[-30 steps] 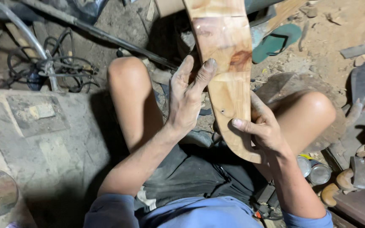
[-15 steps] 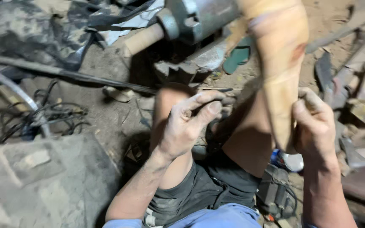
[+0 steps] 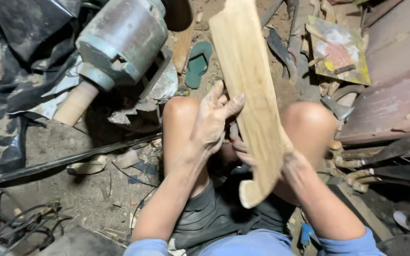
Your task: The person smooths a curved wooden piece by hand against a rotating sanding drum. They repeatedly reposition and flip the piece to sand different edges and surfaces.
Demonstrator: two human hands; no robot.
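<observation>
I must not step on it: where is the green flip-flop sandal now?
In the head view the green flip-flop sandal lies on the dirt floor, upper middle, between the grey metal motor and the long pale wooden plank.

Views: one only, head-worn; nothing shared with a second camera.
Position: above the seated person's lap.
Direction: steeply down and slightly forward, past bare knees to a dirt floor [image 3: 96, 194].
Distance: close; wooden plank [image 3: 250, 95] fills the centre, cut by the top edge.
Edges: grey motor [image 3: 122, 40] upper left; right side dim, probably stacked metal.
</observation>
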